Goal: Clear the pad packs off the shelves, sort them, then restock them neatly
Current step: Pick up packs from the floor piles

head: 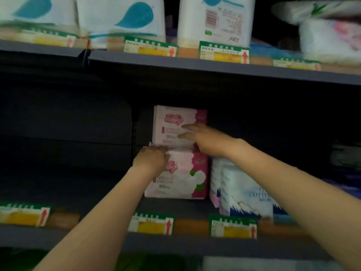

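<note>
Head view: two pink pad packs stacked on the middle shelf (pixel 97 192), both hands on them.
The upper pink pack (pixel 172 122) and lower pink pack (pixel 181 178) look light, soft, slippery; right hand (pixel 203 139) lies flat on the upper, left hand (pixel 151 158) grips the lower's top edge. Best held by the sides.

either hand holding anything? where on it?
Left hand grips the lower pink pack at its top left corner. Right hand lies flat on the upper pink pack.
</note>
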Demonstrator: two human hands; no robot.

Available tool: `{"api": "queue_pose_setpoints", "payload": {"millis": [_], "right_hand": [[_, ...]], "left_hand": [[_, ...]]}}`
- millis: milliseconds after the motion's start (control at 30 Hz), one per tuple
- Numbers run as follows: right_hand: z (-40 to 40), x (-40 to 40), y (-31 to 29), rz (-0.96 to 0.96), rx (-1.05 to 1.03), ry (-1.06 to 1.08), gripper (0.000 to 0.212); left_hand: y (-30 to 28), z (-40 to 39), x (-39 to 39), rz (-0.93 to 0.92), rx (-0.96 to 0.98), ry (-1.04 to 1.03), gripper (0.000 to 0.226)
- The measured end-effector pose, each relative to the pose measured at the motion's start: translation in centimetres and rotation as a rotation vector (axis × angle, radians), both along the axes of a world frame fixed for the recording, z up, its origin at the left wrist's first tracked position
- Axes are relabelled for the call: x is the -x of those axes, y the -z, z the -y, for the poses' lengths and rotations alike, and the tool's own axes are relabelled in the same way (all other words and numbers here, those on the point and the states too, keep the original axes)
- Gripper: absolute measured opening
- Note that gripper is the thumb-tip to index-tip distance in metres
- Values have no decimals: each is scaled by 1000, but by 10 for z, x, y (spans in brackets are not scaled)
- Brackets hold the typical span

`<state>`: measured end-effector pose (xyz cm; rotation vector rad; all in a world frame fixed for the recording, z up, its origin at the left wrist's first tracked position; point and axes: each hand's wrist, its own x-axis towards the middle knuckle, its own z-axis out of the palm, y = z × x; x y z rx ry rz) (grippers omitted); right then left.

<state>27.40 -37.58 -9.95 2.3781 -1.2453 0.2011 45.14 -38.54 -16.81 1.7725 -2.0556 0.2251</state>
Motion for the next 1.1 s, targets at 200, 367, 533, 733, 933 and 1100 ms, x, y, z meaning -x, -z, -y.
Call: {"api": "queue_pose_setpoints", "payload": {"millis": [200,367,533,733,933,1100], "right_hand": [[-93,12,88,291,162,-94,51],[-166,22,192,473,118,-156,40],[-208,33,299,522,-179,-92,39],[-257,25,462,-78,-924,116,66],[-303,11,575,-339,-1061,231,99],[-300,-1,598,-279,-967,261,91]], "left_hand": [[12,-18,8,85,46,-115,67],[22,-44,18,8,18,106,48],[54,-79,4,-197,169,225,34],[201,-183,17,-86,492,663,28],[371,-256,-11,80,-6,776,29],[409,-260,-29,165,-245,662,44]]}}
